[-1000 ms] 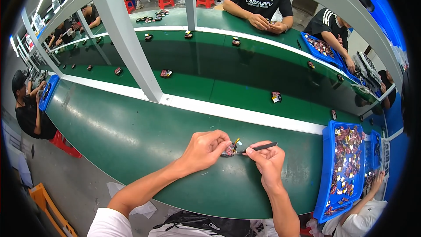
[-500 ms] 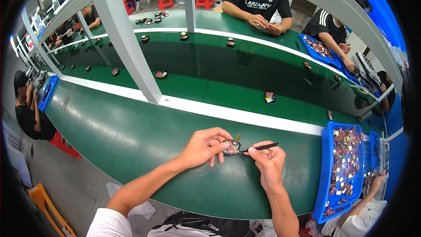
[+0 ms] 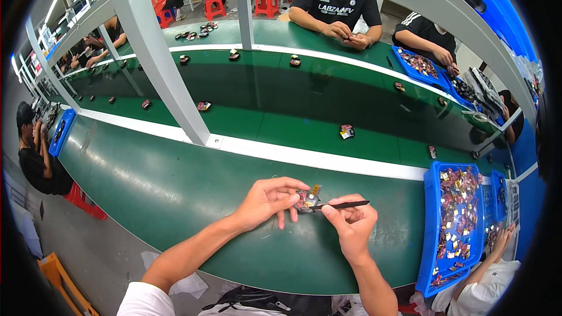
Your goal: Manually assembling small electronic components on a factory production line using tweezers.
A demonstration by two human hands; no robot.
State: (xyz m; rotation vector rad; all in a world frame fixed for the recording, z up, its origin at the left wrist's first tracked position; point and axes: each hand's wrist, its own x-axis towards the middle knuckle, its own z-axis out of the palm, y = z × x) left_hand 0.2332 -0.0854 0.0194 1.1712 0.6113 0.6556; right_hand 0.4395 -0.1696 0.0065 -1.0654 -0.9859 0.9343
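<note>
Above the near green bench, my left hand [image 3: 268, 203] pinches a small electronic assembly [image 3: 305, 200] between thumb and fingers. It has a dark casing, reddish and pale parts inside, and a yellow ribbon tab standing up on its far side. My right hand [image 3: 353, 225] is closed around a slim black tool [image 3: 345, 205]. Its tip reaches left onto the lower right part of the assembly. Whether this tool is a pair of tweezers or a pry stick cannot be made out.
A blue tray [image 3: 432, 228] full of small reddish parts stands at the bench's right end. Beyond a white rail [image 3: 281, 153], a green conveyor [image 3: 269, 118] carries spaced-out assemblies. A grey post [image 3: 167, 58] rises from the rail. Co-workers sit across, left and right.
The black tool has swung flatter, and its tip now lies over the assembly's lower part. Pieces on the conveyor appear shifted slightly left. Both hands keep their grips.
</note>
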